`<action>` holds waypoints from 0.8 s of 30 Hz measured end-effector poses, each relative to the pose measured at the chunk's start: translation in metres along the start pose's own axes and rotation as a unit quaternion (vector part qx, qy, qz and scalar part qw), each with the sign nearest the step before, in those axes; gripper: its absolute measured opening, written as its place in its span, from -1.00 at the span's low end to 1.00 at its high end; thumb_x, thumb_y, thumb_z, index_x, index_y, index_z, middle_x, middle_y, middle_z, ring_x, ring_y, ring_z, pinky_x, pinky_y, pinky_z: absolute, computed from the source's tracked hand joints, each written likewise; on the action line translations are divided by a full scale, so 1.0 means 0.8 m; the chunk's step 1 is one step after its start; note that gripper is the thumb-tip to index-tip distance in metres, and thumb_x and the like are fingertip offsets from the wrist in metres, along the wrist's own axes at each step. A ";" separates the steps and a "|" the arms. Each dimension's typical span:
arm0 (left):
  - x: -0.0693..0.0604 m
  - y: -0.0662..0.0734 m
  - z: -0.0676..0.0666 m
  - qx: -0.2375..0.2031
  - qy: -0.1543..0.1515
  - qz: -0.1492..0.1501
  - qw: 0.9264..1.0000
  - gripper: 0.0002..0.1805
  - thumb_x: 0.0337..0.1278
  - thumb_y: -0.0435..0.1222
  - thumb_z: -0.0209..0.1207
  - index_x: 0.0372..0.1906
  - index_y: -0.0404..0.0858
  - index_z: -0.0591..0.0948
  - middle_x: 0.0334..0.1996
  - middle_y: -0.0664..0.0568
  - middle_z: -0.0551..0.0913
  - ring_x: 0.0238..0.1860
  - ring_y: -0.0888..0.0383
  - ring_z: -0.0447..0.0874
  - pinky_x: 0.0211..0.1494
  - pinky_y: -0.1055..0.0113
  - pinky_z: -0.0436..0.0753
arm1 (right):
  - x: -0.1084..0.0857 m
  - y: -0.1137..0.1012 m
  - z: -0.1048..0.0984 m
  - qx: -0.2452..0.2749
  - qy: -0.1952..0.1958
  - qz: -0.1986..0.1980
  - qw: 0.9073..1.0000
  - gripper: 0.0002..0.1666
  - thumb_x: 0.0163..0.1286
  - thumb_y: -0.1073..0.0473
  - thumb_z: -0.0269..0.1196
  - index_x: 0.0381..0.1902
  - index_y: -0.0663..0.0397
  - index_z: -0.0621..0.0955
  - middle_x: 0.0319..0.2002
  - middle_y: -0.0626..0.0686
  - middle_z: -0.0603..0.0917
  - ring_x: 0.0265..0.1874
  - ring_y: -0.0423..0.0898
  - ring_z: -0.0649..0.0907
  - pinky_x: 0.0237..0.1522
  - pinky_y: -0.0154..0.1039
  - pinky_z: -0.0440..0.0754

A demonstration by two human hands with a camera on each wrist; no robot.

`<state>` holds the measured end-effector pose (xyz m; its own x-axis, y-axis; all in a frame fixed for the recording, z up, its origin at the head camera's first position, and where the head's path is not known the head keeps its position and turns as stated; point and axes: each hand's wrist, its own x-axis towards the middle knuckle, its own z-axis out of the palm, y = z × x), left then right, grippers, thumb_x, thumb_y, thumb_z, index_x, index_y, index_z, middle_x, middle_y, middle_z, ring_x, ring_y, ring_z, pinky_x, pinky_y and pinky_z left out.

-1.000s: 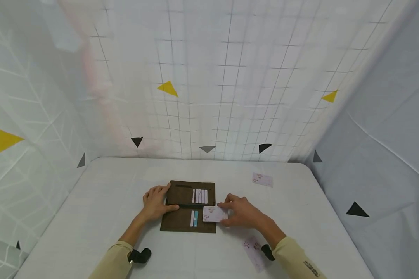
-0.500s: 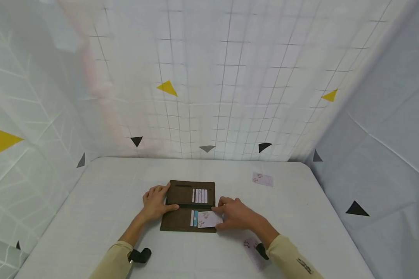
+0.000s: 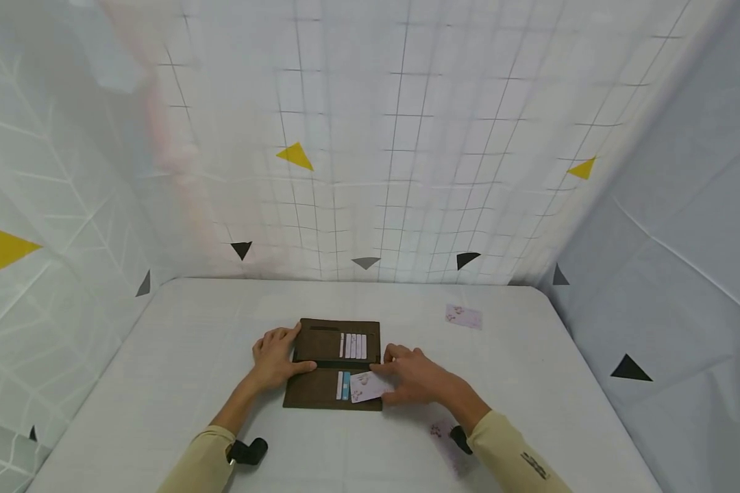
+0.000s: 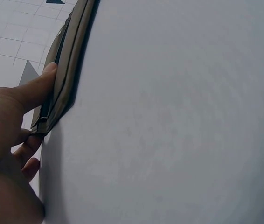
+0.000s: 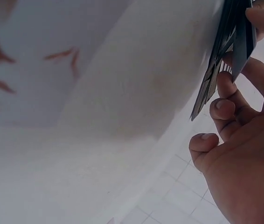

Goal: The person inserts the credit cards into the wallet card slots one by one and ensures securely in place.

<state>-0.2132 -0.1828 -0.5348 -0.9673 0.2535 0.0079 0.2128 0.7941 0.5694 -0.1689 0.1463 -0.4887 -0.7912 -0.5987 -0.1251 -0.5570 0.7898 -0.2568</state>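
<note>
An open brown bifold wallet [image 3: 311,396] lies flat on the table. Several white cards [image 3: 354,346] sit in the slots of its far half, and a white card and a blue card [image 3: 345,386] in the near half. My left hand [image 3: 275,357] holds the wallet's left side, its thumb on the fold; the left wrist view shows the thumb [image 4: 38,88] over the wallet's edge. My right hand [image 3: 421,376] pinches a white card with a pink flower print [image 3: 366,387], slightly tilted, over the right of the near half. Whether its edge is inside a slot cannot be told.
One flowered card [image 3: 464,317] lies at the back right of the white table [image 3: 222,315]. Another flowered card [image 3: 449,448] lies near the right forearm, partly covered by the black wrist camera [image 3: 460,439]. White sheets with coloured triangles surround the table.
My right hand has brought the flowered card left and toward me, beside the blue card; in the last half second it has tilted slightly. My left hand and the wallet have stayed put.
</note>
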 end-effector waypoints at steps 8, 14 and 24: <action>-0.002 -0.007 -0.016 -0.014 -0.067 0.026 0.997 0.25 -0.06 0.18 0.45 0.61 -0.25 0.04 0.42 -0.22 0.25 0.46 -0.29 -0.02 0.37 -0.34 -0.13 | 0.002 0.002 0.003 0.004 0.000 0.000 1.000 -0.27 0.27 -0.20 0.35 0.38 -0.23 0.53 -0.08 -0.15 0.40 -0.19 -0.24 0.38 -0.18 -0.27 0.29; -0.007 -0.009 -0.024 -0.021 -0.084 0.055 0.995 0.36 -0.20 0.09 0.55 0.61 -0.29 -0.02 0.46 -0.26 0.18 0.47 -0.32 -0.05 0.38 -0.34 -0.14 | 0.002 0.005 0.009 -0.011 0.006 -0.022 1.000 -0.26 0.32 -0.26 0.33 0.41 -0.21 0.51 -0.07 -0.12 0.43 -0.19 -0.24 0.40 -0.21 -0.28 0.29; -0.004 -0.009 -0.021 -0.013 -0.080 0.048 0.996 0.38 -0.25 0.11 0.56 0.61 -0.27 -0.01 0.45 -0.22 0.21 0.46 -0.30 -0.02 0.39 -0.33 -0.12 | 0.003 0.005 0.007 -0.025 0.003 -0.038 0.999 -0.29 0.27 -0.20 0.40 0.37 -0.32 0.54 -0.06 -0.14 0.42 -0.14 -0.24 0.40 -0.17 -0.28 0.33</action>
<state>-0.2137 -0.1988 -0.5253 -0.9081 0.4132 -0.0672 0.2966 0.7482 0.5935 -0.1719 0.1474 -0.4958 -0.7480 -0.6558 -0.1020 -0.6268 0.7485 -0.2162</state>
